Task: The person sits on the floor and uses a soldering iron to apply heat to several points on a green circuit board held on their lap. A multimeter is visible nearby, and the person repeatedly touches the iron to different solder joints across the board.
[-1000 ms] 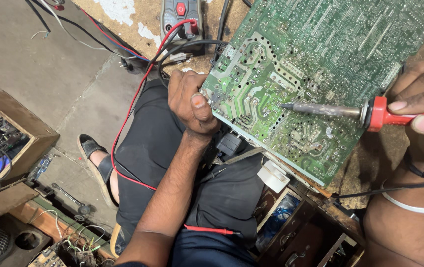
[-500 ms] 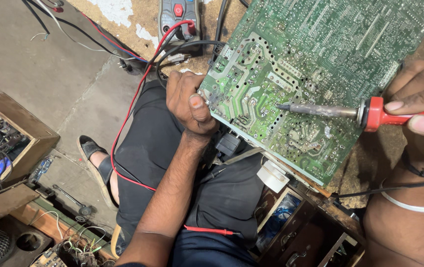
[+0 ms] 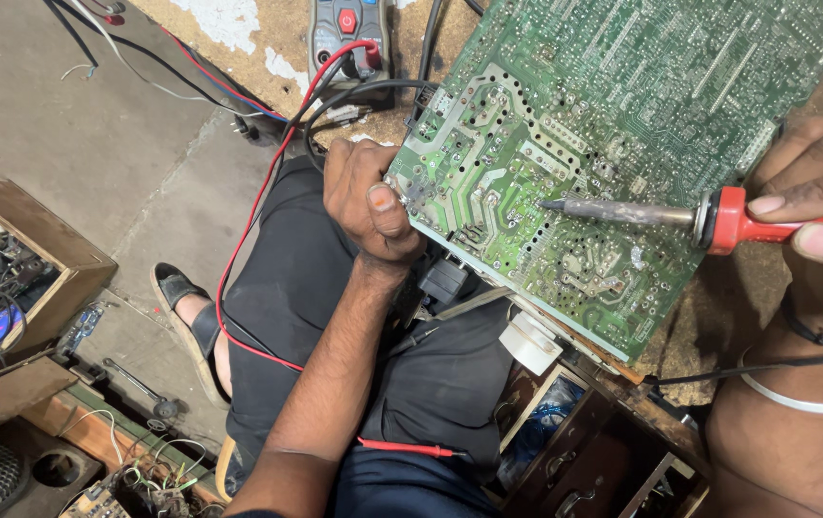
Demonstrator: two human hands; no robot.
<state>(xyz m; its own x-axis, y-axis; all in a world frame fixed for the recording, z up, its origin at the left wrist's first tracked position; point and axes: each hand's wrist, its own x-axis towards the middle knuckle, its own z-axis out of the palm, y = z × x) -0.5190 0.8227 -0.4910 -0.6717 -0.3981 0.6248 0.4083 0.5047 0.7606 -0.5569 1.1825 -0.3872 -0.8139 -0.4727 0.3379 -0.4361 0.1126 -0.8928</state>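
- The left hand (image 3: 368,201) is gripping the near left edge of the green circuit board (image 3: 603,144), thumb pressed flat on the solder side and the other fingers curled beneath, holding it tilted over the lap.
- The right hand (image 3: 819,225) is pinching the red handle of the soldering iron (image 3: 680,216) between thumb and fingertips, pen-fashion.
- The iron's tip has been sliding leftward across the board over the last second and is now resting on or just above a joint near the board's middle; contact itself is too fine to tell.
- That drift suggests the iron is settling onto a new joint, I'd judge.
- A multimeter (image 3: 349,34) is lying on the worn bench beyond the board, its red and black leads (image 3: 258,201) trailing across the dark trousers.
- A wooden box of parts (image 3: 23,240) is sitting on the floor, left.
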